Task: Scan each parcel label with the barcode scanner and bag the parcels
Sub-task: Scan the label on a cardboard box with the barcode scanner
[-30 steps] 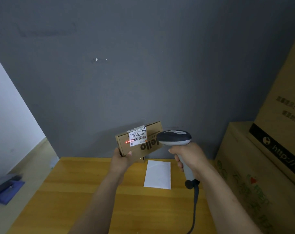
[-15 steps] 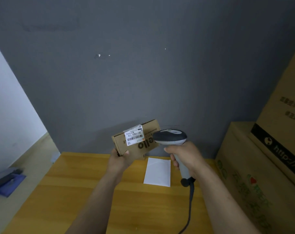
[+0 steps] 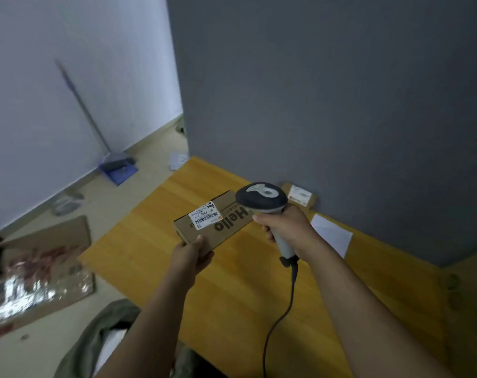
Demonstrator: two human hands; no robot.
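Parcel [image 3: 226,227] sits in the air over the smooth yellow wooden bench [image 3: 231,301]: a flat brown cardboard box, "Hello" printed in black, with a white barcode label [image 3: 204,215] on its top face. Your left hand [image 3: 191,255] grips its near corner, thumb on top. Just right, your right hand [image 3: 286,227] is clenched round the pale handle of the barcode scanner [image 3: 261,197], whose dark rounded head is beside the box's far end.

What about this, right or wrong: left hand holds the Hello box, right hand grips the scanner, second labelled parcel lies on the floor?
Wrong on one point: the head view shows the second labelled parcel lying on the wooden table, not the floor. The left hand does hold the Hello box, the right hand the scanner.
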